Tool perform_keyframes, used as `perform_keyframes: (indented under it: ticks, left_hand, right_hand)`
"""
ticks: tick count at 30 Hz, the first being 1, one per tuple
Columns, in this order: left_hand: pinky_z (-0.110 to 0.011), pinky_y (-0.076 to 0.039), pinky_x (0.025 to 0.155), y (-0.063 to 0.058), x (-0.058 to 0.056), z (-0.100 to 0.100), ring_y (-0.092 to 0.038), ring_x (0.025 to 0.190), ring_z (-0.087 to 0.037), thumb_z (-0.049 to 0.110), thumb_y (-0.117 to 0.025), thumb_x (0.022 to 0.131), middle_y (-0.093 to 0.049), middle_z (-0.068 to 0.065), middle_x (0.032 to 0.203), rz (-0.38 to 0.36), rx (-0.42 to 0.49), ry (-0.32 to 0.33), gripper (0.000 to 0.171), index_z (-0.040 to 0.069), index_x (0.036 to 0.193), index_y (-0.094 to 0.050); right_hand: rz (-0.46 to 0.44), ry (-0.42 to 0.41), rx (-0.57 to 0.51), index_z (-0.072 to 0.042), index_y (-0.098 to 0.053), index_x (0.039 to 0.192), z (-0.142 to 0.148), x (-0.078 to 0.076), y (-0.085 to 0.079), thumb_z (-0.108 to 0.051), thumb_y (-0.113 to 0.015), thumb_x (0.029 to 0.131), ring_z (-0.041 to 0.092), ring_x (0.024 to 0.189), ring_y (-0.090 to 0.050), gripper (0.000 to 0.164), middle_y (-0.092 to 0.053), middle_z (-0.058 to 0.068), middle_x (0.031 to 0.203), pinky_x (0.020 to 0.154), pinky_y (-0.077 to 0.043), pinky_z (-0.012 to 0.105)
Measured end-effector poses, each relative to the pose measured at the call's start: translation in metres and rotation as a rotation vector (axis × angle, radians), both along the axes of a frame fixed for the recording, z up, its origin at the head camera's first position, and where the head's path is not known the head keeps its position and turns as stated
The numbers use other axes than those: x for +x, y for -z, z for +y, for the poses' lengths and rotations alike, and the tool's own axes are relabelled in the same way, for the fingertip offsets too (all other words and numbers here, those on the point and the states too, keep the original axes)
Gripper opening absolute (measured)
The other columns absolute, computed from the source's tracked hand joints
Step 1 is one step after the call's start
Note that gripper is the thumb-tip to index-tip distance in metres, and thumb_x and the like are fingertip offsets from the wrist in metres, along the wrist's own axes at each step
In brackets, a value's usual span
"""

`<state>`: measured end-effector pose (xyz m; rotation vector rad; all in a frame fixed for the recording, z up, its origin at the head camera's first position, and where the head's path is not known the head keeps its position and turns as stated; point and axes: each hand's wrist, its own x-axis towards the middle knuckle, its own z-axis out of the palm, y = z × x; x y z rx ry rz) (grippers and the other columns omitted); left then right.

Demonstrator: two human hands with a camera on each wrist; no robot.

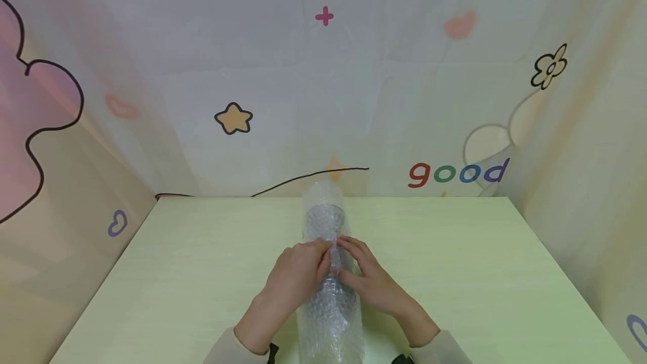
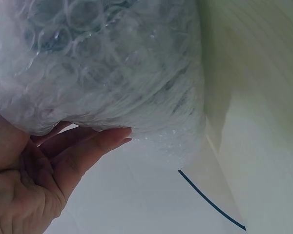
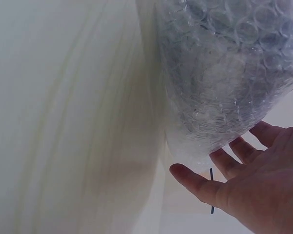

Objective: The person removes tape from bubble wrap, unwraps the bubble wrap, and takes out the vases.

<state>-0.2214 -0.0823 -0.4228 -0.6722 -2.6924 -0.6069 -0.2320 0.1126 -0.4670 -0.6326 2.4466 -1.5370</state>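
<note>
A long roll-shaped bundle of clear bubble wrap (image 1: pixel 331 319) lies along the middle of the table, pointing away from me. Something grey and dark shows dimly through its layers, its kind hidden. My left hand (image 1: pixel 298 271) bends over the bundle from the left, thumb and fingers pinching the wrap along its top. From the right, my right hand (image 1: pixel 374 282) rests on the wrap with spread, relaxed fingers. Its fingertips (image 3: pixel 217 155) touch the underside of the bundle's outline in the right wrist view. The bundle's far end, of thinner clear wrap, reaches the table's back edge.
The pale green table (image 1: pixel 177 274) extends on both sides of the bundle. A printed cloth backdrop (image 1: pixel 273 72) with a star, hearts and coloured letters hangs behind it, and further cloth hangs at the left and right.
</note>
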Motion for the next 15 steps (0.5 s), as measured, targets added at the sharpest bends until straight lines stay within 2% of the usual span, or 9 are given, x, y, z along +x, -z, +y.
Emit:
perform_keyframes:
  ticks: [1,4,11,15]
  left_hand:
    - [-0.019,-0.038,0.046,0.0001,0.0001,-0.0002,-0.047,0.050,-0.006,0.013,-0.062,0.103,-0.079,-0.012,0.102,-0.004,0.012,0.005,0.023,0.003,0.118,-0.076]
    - [-0.018,-0.035,0.044,0.0004,0.0007,-0.0005,-0.040,0.048,-0.002,0.012,-0.062,0.103,-0.079,-0.012,0.100,-0.016,0.036,0.008,0.023,0.003,0.118,-0.075]
    - [-0.018,-0.031,0.042,0.0008,0.0009,-0.0003,-0.033,0.045,-0.002,0.013,-0.061,0.104,-0.079,-0.013,0.106,-0.051,0.063,-0.003,0.027,0.003,0.126,-0.073]
    - [-0.017,-0.026,0.041,-0.0003,0.0011,-0.0005,-0.029,0.043,-0.001,0.013,-0.059,0.104,-0.073,-0.006,0.081,-0.084,0.077,-0.007,0.030,0.003,0.131,-0.070]
  right_hand:
    - [-0.002,0.001,-0.002,-0.016,-0.036,0.160,0.0000,0.0003,-0.0003,-0.026,-0.063,0.103,0.033,0.160,-0.018,0.065,-0.024,0.005,0.170,0.125,-0.019,0.066]
    - [-0.004,0.005,-0.007,-0.016,-0.037,0.160,0.0000,0.0009,-0.0008,-0.026,-0.063,0.102,0.033,0.160,-0.018,0.064,-0.024,0.006,0.170,0.125,-0.019,0.066]
    - [0.006,0.013,-0.006,-0.018,-0.037,0.160,-0.0013,0.0005,-0.0006,-0.025,-0.063,0.102,0.033,0.159,-0.022,0.064,-0.027,0.007,0.168,0.125,-0.021,0.065]
    - [0.008,0.023,-0.002,-0.014,-0.041,0.159,-0.0023,0.0004,-0.0012,-0.024,-0.063,0.101,0.033,0.158,-0.025,0.062,-0.029,0.006,0.167,0.125,-0.022,0.064]
